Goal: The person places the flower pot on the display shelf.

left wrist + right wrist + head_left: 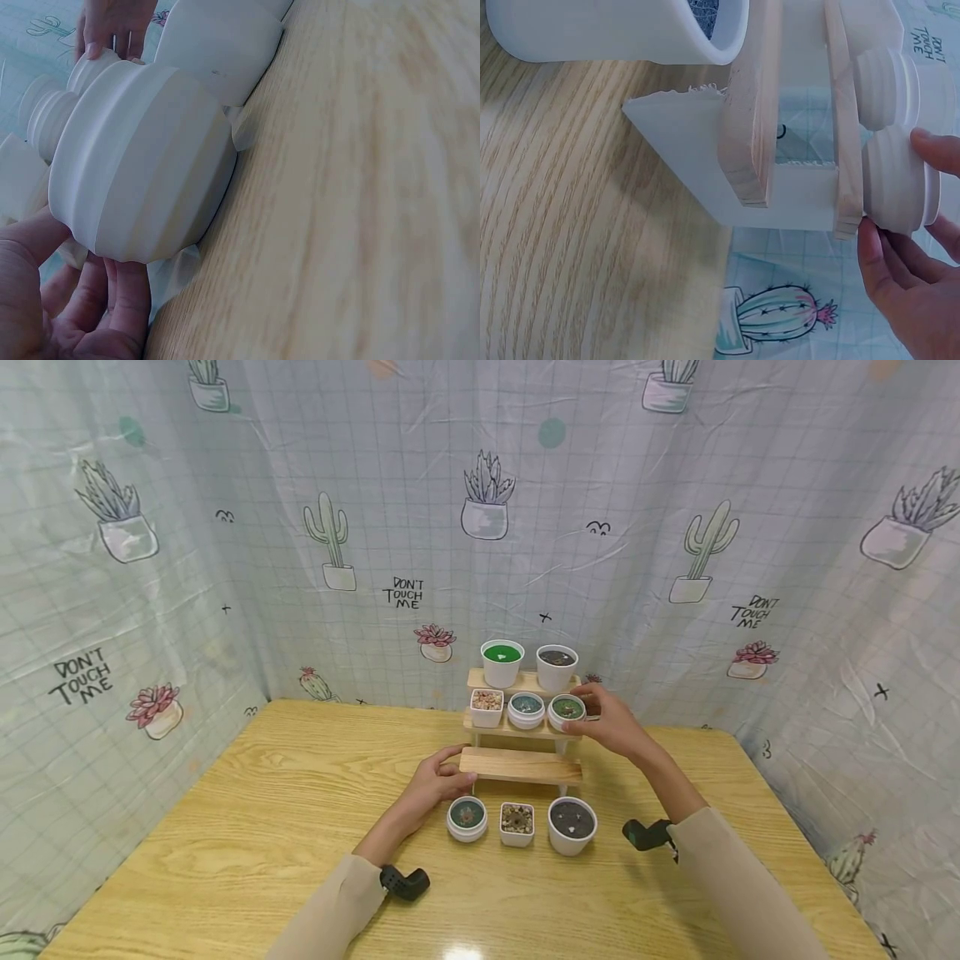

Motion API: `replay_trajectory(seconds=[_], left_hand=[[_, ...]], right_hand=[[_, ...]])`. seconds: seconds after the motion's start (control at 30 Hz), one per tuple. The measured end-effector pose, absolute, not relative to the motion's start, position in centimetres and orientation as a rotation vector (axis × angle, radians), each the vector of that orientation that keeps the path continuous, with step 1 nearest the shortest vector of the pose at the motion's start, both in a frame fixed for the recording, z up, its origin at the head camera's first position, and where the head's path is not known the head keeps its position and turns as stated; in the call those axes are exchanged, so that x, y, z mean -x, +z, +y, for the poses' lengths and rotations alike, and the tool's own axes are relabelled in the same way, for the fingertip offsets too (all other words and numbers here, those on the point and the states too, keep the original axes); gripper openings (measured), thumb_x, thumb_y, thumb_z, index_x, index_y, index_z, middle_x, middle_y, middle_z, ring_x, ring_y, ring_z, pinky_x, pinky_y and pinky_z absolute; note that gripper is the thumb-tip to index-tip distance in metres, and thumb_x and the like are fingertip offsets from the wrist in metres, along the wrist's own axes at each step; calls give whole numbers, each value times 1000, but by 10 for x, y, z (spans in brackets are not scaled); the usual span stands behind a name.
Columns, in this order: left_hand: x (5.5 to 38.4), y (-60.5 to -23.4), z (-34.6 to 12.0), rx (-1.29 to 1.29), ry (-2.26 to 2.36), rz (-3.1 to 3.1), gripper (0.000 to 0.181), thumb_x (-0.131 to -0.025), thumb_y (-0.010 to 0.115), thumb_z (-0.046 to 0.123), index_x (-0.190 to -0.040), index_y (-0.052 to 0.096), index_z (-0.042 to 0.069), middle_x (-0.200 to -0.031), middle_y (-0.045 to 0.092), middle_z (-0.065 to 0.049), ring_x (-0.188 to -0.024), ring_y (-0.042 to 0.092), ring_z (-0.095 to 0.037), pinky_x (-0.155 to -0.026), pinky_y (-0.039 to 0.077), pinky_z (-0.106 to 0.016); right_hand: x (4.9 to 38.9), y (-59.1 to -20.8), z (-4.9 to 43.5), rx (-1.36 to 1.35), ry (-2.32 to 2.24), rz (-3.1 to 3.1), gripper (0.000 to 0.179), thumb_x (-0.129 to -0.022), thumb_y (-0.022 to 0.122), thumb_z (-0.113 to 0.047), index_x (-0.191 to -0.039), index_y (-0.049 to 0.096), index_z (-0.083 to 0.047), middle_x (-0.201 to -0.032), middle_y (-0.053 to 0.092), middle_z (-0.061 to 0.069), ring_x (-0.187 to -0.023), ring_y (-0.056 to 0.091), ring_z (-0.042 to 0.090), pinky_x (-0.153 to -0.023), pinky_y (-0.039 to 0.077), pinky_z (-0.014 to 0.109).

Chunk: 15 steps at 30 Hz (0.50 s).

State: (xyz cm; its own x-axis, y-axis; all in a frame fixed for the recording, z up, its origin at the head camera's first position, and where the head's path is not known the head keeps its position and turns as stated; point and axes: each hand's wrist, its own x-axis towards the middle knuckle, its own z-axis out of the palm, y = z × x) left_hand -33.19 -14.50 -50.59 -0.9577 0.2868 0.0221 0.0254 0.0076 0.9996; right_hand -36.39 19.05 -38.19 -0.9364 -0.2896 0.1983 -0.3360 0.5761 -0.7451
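Observation:
My right hand [613, 725] holds a low round white pot [567, 710] with a green top, at the right end of the stand's middle step. Thumb and fingers lie around its ribbed side in the right wrist view, the pot's base right at the step. With my left hand [437, 782] I grip the left end of the bottom step [521, 766] of the wooden plant stand [846, 150]. Beside the held pot sit a round pot with a blue-grey top [527, 710] and a square pot of pale pebbles [487, 707].
On the top step stand a green-topped pot [502, 663] and a dark-topped pot [557, 668]. In front of the stand are a round pot [467, 818], a square pebble pot [517, 823] and a taller dark-filled pot [572, 825]. A printed curtain [555, 552] hangs behind the table [300, 810].

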Motion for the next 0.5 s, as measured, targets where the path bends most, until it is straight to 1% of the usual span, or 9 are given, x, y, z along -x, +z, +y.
replay_trajectory(seconds=[0.13, 0.3, 0.5], left_hand=[[332, -506, -145, -332, 2062, 2089, 78, -94, 78, 23, -160, 36, 14, -95, 70, -4, -94, 72, -16, -84, 60, -29], [332, -506, -145, -332, 2067, 2079, 78, -94, 78, 22, -160, 36, 13, -95, 70, -4, -94, 72, -16, -84, 60, -29], [332, -506, -145, -329, 2065, 2082, 79, -94, 78, 22, -160, 36, 13, -95, 69, -4, -93, 72, -15, -83, 60, -29]], right_hand=[[364, -381, 190, -503, 1322, -2755, 65, -90, 80, -24, -143, 49, 0, -139, 58, 27, -130, 57, 43, -104, 50, 54], [364, -379, 190, -478, 1315, -2774, 65, -91, 79, -26, -143, 49, -1, -138, 58, 26, -129, 57, 42, -101, 51, 52], [363, -378, 189, -479, 1315, -2784, 65, -92, 78, -26, -144, 47, -1, -138, 58, 27, -129, 57, 42, -102, 52, 53]])
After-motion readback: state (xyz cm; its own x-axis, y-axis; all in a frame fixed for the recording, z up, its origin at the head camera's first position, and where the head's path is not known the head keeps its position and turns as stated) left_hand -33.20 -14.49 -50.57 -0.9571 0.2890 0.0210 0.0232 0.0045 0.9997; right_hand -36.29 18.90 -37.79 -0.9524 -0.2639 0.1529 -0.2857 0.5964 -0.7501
